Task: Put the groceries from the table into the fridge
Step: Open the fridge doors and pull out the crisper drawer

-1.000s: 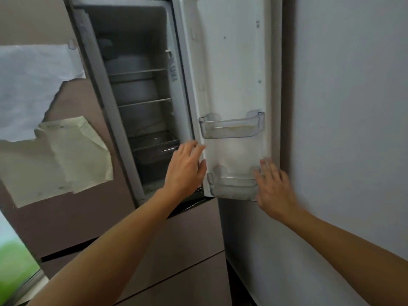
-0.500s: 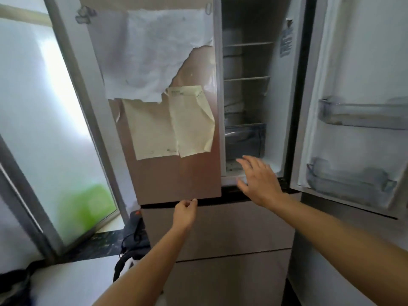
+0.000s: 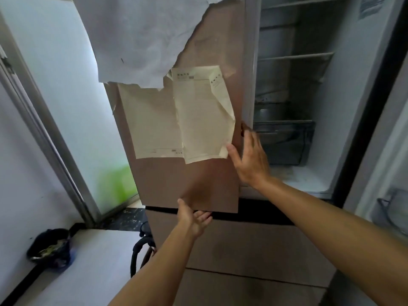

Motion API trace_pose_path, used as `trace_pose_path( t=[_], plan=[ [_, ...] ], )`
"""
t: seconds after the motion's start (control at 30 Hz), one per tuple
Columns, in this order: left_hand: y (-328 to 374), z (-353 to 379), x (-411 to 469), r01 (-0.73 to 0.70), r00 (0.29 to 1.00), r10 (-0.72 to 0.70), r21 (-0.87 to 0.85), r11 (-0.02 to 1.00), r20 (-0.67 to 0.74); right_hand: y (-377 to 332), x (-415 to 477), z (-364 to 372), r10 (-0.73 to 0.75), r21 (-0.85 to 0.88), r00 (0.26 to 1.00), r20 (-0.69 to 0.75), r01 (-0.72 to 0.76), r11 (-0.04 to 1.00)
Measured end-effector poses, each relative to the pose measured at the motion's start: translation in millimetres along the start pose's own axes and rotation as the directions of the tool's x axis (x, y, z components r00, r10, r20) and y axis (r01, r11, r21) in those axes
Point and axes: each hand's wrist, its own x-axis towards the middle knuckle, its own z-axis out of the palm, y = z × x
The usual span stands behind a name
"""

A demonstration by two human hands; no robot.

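The fridge stands in front of me. Its right door (image 3: pixel 395 151) is swung open on an inside (image 3: pixel 293 89) with wire shelves and a clear drawer (image 3: pixel 287 142). The brown left door (image 3: pixel 176 180) carries taped papers (image 3: pixel 198 120). My left hand (image 3: pixel 193 217) holds that door's bottom edge, thumb on the front and fingers underneath. My right hand (image 3: pixel 249 160) grips its right edge, fingers curled behind it. No groceries are in view.
Brown lower drawers (image 3: pixel 254 246) sit beneath the doors. A white surface (image 3: pixel 88 268) at lower left bears a dark bag (image 3: pixel 50 250). Black cables (image 3: pixel 141 246) hang beside the fridge. A glass door frame (image 3: pixel 55 133) stands to the left.
Both hands left the open right door. My left hand went to the left door's bottom edge. My right hand moved from the fridge opening onto that door's right edge. The view swung left and closer.
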Motion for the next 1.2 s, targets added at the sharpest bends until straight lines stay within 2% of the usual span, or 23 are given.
trace_pose_path(
  t=[0.2,0.33,0.53,0.63,0.73,0.9,1.07,1.13,1.2],
  plan=[
    [-9.9,21.0,12.4,-0.039,0.999,0.036,-0.142,0.989,-0.024,22.8,2.1,25.5,-0.014,0.072,1.000,-0.023,0.016,0.997],
    [-11.2,19.6,-1.8,-0.025,1.000,0.027,-0.142,0.990,0.011,17.9,-2.7,23.6,0.004,0.067,0.999,-0.036,-0.001,0.998],
    [-12.7,15.8,-9.2,-0.046,0.998,0.048,-0.062,0.997,0.036,3.7,-11.5,13.2,0.026,-0.005,0.998,-0.057,-0.026,1.000],
    [-14.3,5.2,-13.6,-0.054,0.997,0.054,0.001,0.999,0.054,-5.3,-25.6,8.8,-0.011,-0.004,0.998,-0.067,0.010,1.000],
    [-9.7,-15.3,-26.0,-0.032,0.996,0.027,0.064,0.997,0.081,-29.6,-52.3,10.1,-0.031,0.018,0.992,-0.122,0.033,0.999],
    [5.5,-63.3,-56.5,-0.010,0.988,-0.016,0.163,0.987,0.156,-79.4,-95.8,5.8,-0.046,-0.094,0.987,-0.156,0.032,0.995],
    [20.4,-104.9,-82.8,-0.138,0.981,0.090,0.293,0.946,0.174,-111.5,-136.0,-15.9,-0.181,-0.148,0.981,-0.071,0.169,0.974],
    [24.7,-118.4,-97.4,-0.194,0.977,0.145,0.381,0.904,0.153,-115.2,-148.0,-26.1,-0.164,-0.103,0.984,-0.067,0.157,0.982],
    [32.9,-134.9,-111.6,-0.215,0.977,0.192,0.429,0.877,0.096,-115.9,-157.9,-35.4,-0.079,-0.064,0.994,-0.082,0.074,0.995]
  ],
)
